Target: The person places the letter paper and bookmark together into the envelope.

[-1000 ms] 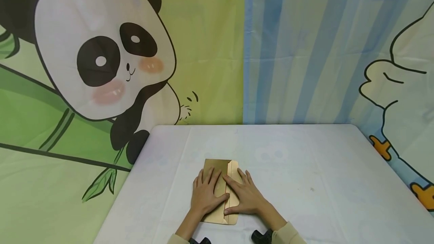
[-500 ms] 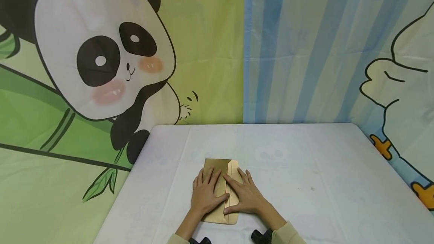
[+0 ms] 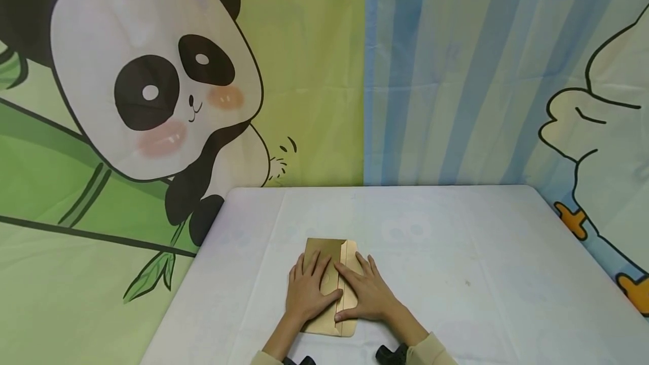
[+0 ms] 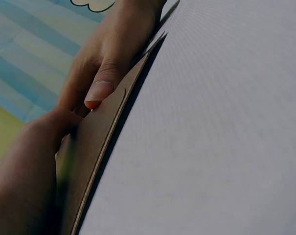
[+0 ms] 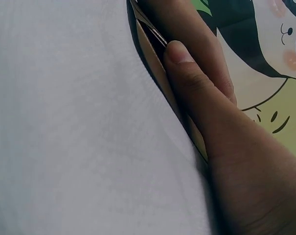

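Note:
A gold-brown paper envelope (image 3: 324,246) lies flat on the table, its long flap (image 3: 349,328) running down the right side. My left hand (image 3: 307,293) rests on the envelope's body, fingers spread and straight, with the thumb reaching to the flap line. Over the flap lies my right hand (image 3: 371,295), fingers fanned out, index fingertip and thumb at the flap's inner edge. From the left wrist, the near end of the envelope (image 4: 96,147) shows its thin layered edge. In the right wrist view, the flap edge (image 5: 155,66) stands slightly raised beside the right thumb (image 5: 179,54).
A white cloth covers the table (image 3: 431,252). Behind it hangs a printed curtain (image 3: 309,72) with a panda on the left and blue stripes on the right. Black wrist devices (image 3: 391,354) show below the hands, near the beige sleeves (image 3: 431,349).

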A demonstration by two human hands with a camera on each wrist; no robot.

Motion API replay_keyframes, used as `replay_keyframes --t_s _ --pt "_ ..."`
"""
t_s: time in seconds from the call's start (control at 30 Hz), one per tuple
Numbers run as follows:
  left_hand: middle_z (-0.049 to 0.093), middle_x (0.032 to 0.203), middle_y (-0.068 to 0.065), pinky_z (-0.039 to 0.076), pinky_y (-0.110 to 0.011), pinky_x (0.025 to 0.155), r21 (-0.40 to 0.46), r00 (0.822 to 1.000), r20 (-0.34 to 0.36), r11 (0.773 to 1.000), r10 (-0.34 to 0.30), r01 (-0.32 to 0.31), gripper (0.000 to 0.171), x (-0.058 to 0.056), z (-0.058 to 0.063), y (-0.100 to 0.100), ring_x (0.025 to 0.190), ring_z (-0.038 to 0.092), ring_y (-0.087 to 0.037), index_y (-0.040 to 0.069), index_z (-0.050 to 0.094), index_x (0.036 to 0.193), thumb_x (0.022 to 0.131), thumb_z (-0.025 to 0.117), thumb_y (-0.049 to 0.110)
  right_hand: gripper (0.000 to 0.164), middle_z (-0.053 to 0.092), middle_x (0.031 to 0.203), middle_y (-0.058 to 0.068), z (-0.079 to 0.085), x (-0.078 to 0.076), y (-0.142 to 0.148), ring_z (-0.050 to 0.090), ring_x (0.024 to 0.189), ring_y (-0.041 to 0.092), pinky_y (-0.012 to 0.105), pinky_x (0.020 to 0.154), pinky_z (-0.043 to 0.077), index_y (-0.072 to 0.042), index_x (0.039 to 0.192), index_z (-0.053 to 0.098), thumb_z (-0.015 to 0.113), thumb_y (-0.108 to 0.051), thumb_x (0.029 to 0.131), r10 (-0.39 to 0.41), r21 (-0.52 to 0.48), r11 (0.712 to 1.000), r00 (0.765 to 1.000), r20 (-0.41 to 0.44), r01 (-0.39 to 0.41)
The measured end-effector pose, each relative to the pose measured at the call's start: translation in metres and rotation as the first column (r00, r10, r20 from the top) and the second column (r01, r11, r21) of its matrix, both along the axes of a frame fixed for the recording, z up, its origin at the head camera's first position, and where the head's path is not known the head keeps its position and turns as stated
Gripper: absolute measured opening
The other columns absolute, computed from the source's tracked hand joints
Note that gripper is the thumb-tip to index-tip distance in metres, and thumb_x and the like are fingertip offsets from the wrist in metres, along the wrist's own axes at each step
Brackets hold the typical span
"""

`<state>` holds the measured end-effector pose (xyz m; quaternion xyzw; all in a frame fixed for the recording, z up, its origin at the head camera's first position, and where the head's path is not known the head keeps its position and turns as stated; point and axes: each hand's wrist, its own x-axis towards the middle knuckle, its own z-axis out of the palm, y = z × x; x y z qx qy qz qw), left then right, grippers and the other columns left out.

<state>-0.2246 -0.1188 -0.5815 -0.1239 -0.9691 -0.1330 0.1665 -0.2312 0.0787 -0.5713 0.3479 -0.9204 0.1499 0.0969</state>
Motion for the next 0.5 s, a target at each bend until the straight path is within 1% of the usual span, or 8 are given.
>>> replay_keyframes --t_s 0.07,0.17,0.23,0.3,0.33,0.4,0.47,0.5 --pt "0.033 0.147 -0.005 0.023 -0.053 0.101 0.002 1.0 -0.001 1.0 -0.002 0.002 0.086 0.001 -0.002 0.0 0.132 0.023 -0.04 0.028 0.041 0.14 0.07 0.049 0.077 0.106 0.043 0.14 -0.003 0.0 0.003 0.001 0.015 0.136 0.039 0.059 0.105 0.009 -0.022 0.148 0.025 0.046 -0.083 0.064 0.004 -0.014 1.0 1.0 0.014 -0.004" --pt "0.033 0.146 -0.005 0.024 -0.054 0.101 0.012 1.0 0.0 1.0 -0.006 0.006 0.086 0.003 -0.003 -0.001 0.132 0.023 -0.04 0.027 0.043 0.139 0.069 0.048 0.077 0.097 0.04 0.143 0.003 0.002 0.005 0.002 0.017 0.135 0.041 0.06 0.105 0.01 -0.015 0.145 0.031 0.05 -0.075 0.071 0.017 -0.071 0.997 0.997 0.079 -0.012" --pt "0.033 0.146 -0.004 0.024 -0.054 0.101 0.024 1.0 -0.002 1.0 -0.009 0.009 0.087 0.002 -0.003 -0.002 0.132 0.024 -0.04 0.026 0.044 0.138 0.069 0.048 0.079 0.086 0.039 0.143 0.01 0.006 0.003 0.005 0.02 0.134 0.041 0.059 0.105 0.012 -0.008 0.142 0.037 0.055 -0.065 0.078 0.019 -0.137 0.991 0.99 0.138 0.0" --pt "0.034 0.146 -0.004 0.025 -0.055 0.1 0.045 1.0 -0.01 0.999 -0.013 0.013 0.089 0.0 -0.003 -0.002 0.132 0.024 -0.04 0.026 0.046 0.137 0.067 0.048 0.08 0.072 0.041 0.14 0.016 0.012 -0.001 0.01 0.027 0.132 0.041 0.058 0.105 0.016 -0.003 0.135 0.045 0.06 -0.05 0.083 0.012 -0.193 0.981 0.987 0.158 0.019" --pt "0.035 0.146 -0.005 0.026 -0.056 0.099 0.058 1.0 -0.016 0.998 -0.017 0.018 0.09 -0.001 -0.003 -0.003 0.132 0.025 -0.04 0.025 0.047 0.136 0.066 0.049 0.081 0.065 0.044 0.137 0.017 0.015 -0.004 0.013 0.031 0.129 0.04 0.057 0.104 0.019 -0.002 0.132 0.049 0.062 -0.043 0.084 0.001 -0.214 0.976 0.989 0.151 0.032" --pt "0.036 0.145 -0.006 0.026 -0.057 0.098 0.096 0.999 -0.015 0.995 -0.029 0.03 0.092 -0.003 -0.002 -0.005 0.131 0.026 -0.04 0.023 0.049 0.135 0.063 0.051 0.081 0.052 0.051 0.13 0.017 0.023 -0.01 0.021 0.041 0.123 0.037 0.055 0.101 0.027 -0.001 0.125 0.056 0.066 -0.031 0.084 -0.025 -0.241 0.969 0.994 0.105 0.05" --pt "0.038 0.143 -0.008 0.027 -0.058 0.097 0.148 0.999 -0.003 0.988 -0.035 0.035 0.092 -0.004 -0.001 -0.007 0.131 0.027 -0.04 0.02 0.05 0.134 0.064 0.054 0.08 0.043 0.057 0.123 0.015 0.029 -0.014 0.029 0.049 0.116 0.035 0.053 0.097 0.034 -0.002 0.118 0.062 0.069 -0.023 0.081 -0.06 -0.251 0.966 0.998 0.031 0.066" --pt "0.038 0.143 -0.009 0.027 -0.059 0.097 0.192 0.999 0.013 0.981 -0.038 0.035 0.091 -0.004 0.0 -0.009 0.131 0.027 -0.04 0.018 0.05 0.134 0.066 0.055 0.077 0.04 0.059 0.12 0.015 0.033 -0.016 0.034 0.051 0.113 0.034 0.052 0.096 0.036 -0.003 0.116 0.063 0.07 -0.021 0.081 -0.081 -0.253 0.964 0.997 0.004 0.079"
